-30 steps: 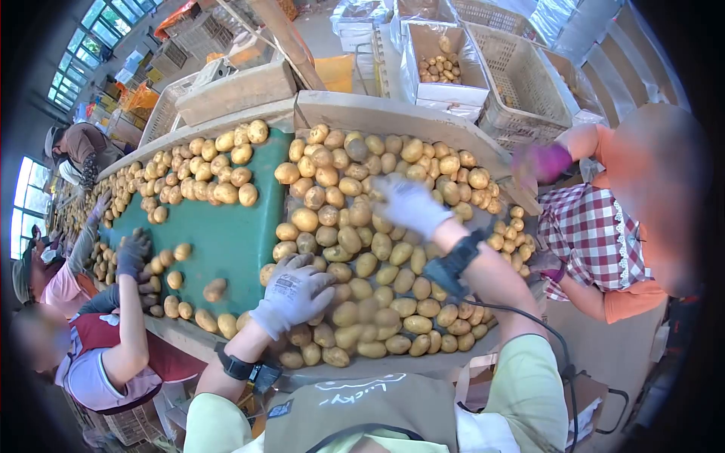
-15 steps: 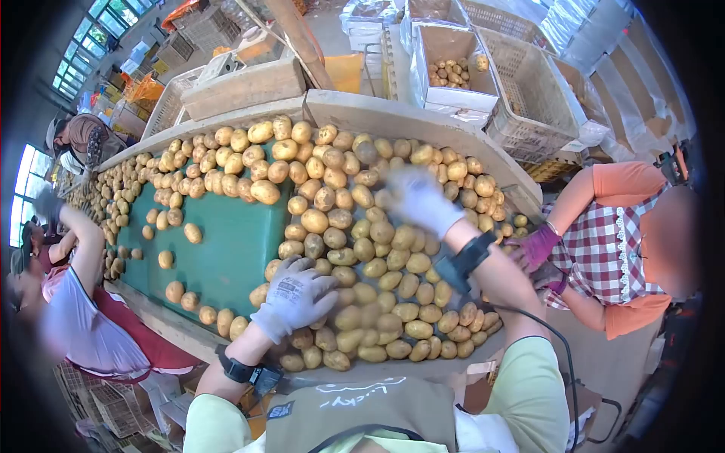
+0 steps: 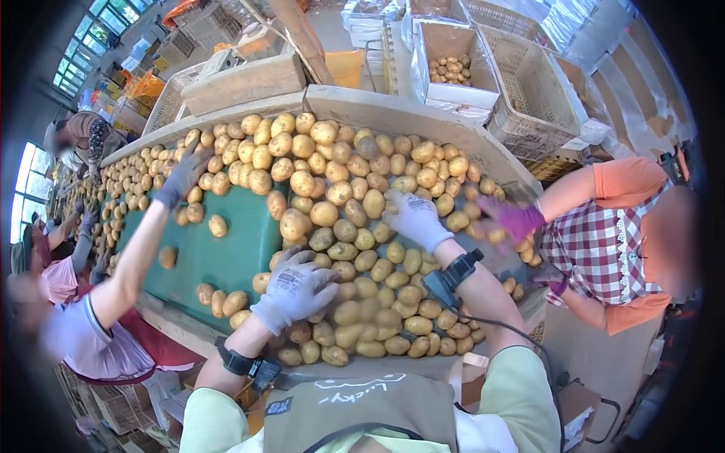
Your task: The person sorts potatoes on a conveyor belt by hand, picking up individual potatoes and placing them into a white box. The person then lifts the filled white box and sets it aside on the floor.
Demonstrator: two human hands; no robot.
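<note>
left hand (image 3: pixel 296 289): fingers curled over potatoes (image 3: pixel 355 260) | right hand (image 3: pixel 414 219): fingers spread, laid on the pile | green belt (image 3: pixel 226 245) beside

A green conveyor belt (image 3: pixel 226 249) carried the load in front of me, edged by a pale wooden rim (image 3: pixel 393 113) on its far side. Yellow-brown potatoes (image 3: pixel 355 226) lay directly on it, heaped thick at my end and along the far edge. Toward the left the green surface showed bare, with only scattered single potatoes (image 3: pixel 217 225) lying apart.
</note>
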